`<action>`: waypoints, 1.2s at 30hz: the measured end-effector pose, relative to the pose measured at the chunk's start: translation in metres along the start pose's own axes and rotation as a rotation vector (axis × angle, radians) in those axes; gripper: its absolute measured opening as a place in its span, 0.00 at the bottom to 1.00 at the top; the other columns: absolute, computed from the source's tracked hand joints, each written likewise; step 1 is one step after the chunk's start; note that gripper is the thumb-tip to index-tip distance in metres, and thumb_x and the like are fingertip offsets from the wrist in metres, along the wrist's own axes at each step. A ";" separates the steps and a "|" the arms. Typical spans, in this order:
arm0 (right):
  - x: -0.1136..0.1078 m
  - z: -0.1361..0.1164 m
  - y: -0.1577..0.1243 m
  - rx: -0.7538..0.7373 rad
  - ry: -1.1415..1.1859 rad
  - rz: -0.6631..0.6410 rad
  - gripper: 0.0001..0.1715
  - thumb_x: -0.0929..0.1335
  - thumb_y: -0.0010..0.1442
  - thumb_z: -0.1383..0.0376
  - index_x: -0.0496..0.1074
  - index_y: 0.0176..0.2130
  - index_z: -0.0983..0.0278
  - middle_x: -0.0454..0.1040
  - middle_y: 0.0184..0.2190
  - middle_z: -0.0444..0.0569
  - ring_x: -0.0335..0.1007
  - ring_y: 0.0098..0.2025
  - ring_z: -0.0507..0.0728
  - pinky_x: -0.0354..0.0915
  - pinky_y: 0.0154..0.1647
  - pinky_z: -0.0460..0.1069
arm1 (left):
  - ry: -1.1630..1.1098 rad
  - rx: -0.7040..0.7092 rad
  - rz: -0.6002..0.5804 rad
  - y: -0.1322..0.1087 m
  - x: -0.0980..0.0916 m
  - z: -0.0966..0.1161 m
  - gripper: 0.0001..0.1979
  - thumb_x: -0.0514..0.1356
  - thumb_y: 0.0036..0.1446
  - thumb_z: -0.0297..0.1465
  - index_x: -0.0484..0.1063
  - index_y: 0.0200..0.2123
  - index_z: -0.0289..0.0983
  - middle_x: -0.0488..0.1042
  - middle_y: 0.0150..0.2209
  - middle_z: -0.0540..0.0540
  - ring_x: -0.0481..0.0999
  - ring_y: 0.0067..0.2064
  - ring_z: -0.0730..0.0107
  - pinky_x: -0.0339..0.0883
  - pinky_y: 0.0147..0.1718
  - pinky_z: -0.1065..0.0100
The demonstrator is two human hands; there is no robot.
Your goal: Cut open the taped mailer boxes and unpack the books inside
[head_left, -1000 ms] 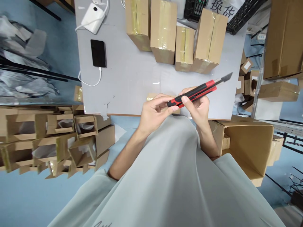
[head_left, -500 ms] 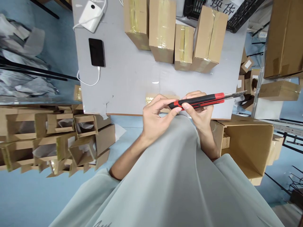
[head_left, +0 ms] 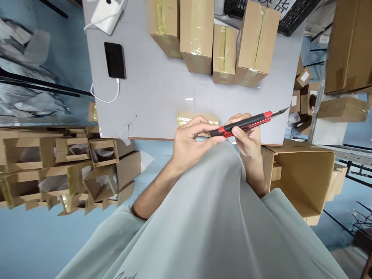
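Note:
A black and red utility knife [head_left: 244, 124] lies across both my hands, above the near edge of the table. Its blade sticks out to the right and points slightly up. My left hand [head_left: 193, 141] pinches the butt end between thumb and fingers. Farther along the handle, my right hand [head_left: 247, 135] grips it, the thumb pressed on the side. Behind the hands, partly hidden by them, a small taped cardboard box [head_left: 197, 117] rests on the table.
Several taped cardboard boxes [head_left: 196, 37] stand at the table's back, beside a black crate [head_left: 299, 17]. A phone [head_left: 115, 60] on a white cable and a white power bank [head_left: 106, 16] lie left. Opened cartons [head_left: 64, 166] are stacked lower left; a large open carton [head_left: 302, 178] stands right.
The knife has tilted, its blade end turning up a little, and less blade shows now. Both hands keep their hold. The whole view has shifted slightly.

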State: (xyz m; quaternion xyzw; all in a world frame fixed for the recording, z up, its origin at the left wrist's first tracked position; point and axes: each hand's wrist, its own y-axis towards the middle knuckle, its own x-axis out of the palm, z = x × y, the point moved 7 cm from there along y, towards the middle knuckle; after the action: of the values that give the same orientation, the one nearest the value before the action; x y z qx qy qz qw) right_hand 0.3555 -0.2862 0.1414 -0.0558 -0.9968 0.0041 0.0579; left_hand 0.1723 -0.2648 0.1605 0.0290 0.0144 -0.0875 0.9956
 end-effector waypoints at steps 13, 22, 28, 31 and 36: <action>-0.013 0.009 0.004 0.033 0.184 -0.137 0.28 0.85 0.59 0.43 0.73 0.41 0.54 0.77 0.41 0.44 0.81 0.45 0.59 0.82 0.54 0.60 | 0.080 0.133 0.027 -0.005 0.003 -0.002 0.17 0.82 0.55 0.50 0.92 0.43 0.49 0.82 0.36 0.48 0.81 0.37 0.67 0.80 0.36 0.63; -0.005 0.033 0.002 0.179 0.232 -0.162 0.36 0.83 0.59 0.39 0.74 0.56 0.51 0.81 0.55 0.49 0.81 0.58 0.63 0.81 0.61 0.61 | 0.289 0.154 0.050 -0.008 -0.015 -0.006 0.21 0.82 0.56 0.49 0.89 0.48 0.49 0.83 0.48 0.45 0.84 0.51 0.57 0.85 0.52 0.53; -0.003 0.025 0.006 0.174 0.182 -0.172 0.40 0.84 0.58 0.40 0.73 0.59 0.50 0.83 0.56 0.49 0.82 0.61 0.64 0.81 0.64 0.62 | 0.066 0.024 0.075 -0.007 -0.020 -0.010 0.23 0.83 0.54 0.48 0.89 0.50 0.46 0.85 0.46 0.44 0.87 0.49 0.59 0.88 0.50 0.56; 0.001 0.013 0.007 0.147 0.167 -0.160 0.39 0.83 0.59 0.40 0.73 0.59 0.51 0.82 0.57 0.50 0.81 0.64 0.65 0.81 0.65 0.63 | -0.044 -0.052 0.019 -0.002 -0.019 -0.009 0.27 0.84 0.53 0.47 0.88 0.54 0.45 0.86 0.51 0.42 0.89 0.50 0.58 0.88 0.52 0.56; 0.010 -0.006 0.004 0.095 0.099 -0.111 0.37 0.83 0.59 0.40 0.73 0.58 0.51 0.82 0.58 0.50 0.79 0.67 0.66 0.79 0.69 0.65 | -0.137 -0.240 -0.105 0.003 -0.019 -0.008 0.28 0.82 0.56 0.47 0.87 0.56 0.43 0.88 0.54 0.39 0.90 0.52 0.51 0.87 0.53 0.53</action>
State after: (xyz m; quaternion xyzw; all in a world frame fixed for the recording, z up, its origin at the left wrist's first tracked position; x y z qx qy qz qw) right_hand 0.3464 -0.2807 0.1486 0.0020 -0.9929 0.0455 0.1096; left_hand 0.1539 -0.2585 0.1530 -0.0972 -0.0418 -0.1391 0.9846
